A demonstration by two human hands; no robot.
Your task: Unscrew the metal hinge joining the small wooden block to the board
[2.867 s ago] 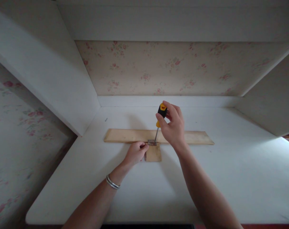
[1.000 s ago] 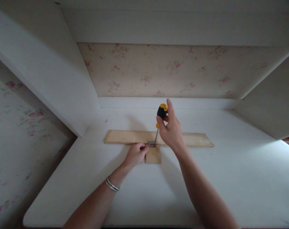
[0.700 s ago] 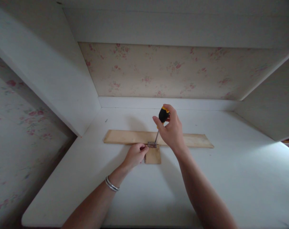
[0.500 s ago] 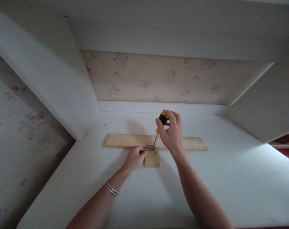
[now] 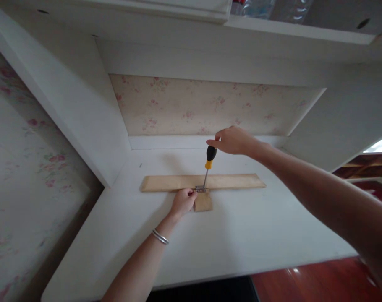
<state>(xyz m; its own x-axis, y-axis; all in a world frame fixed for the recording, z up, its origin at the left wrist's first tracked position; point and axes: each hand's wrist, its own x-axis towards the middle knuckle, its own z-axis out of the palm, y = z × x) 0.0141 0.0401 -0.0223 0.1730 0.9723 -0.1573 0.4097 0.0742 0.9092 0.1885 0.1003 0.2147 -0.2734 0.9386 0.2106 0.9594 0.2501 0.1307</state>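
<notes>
My right hand [image 5: 232,140] grips the top of a black and yellow screwdriver [image 5: 211,153] from above. The screwdriver's shaft points down, slightly tilted, and its tip meets a small metal hinge [image 5: 201,189]. That hinge lies across the joint between a long wooden strip [image 5: 168,183] and a short wooden block [image 5: 203,202], which sits on the near side of the strip. My left hand [image 5: 184,201] pinches at the hinge's left end, its fingertips closed beside the block. Whether those fingers hold the hinge alone or the wood too is hidden.
The wood lies on a white desktop [image 5: 257,235] between a left side panel [image 5: 68,92] and a right one [image 5: 351,113]. Overhead runs a white shelf [image 5: 178,46] with plastic bottles [image 5: 258,8] above it. Below the desk's front edge shows a red floor [image 5: 307,277].
My right hand has shifted from the side of the screwdriver handle to its top, with the forearm swung out to the right. The screwdriver stands more upright. The view has moved back.
</notes>
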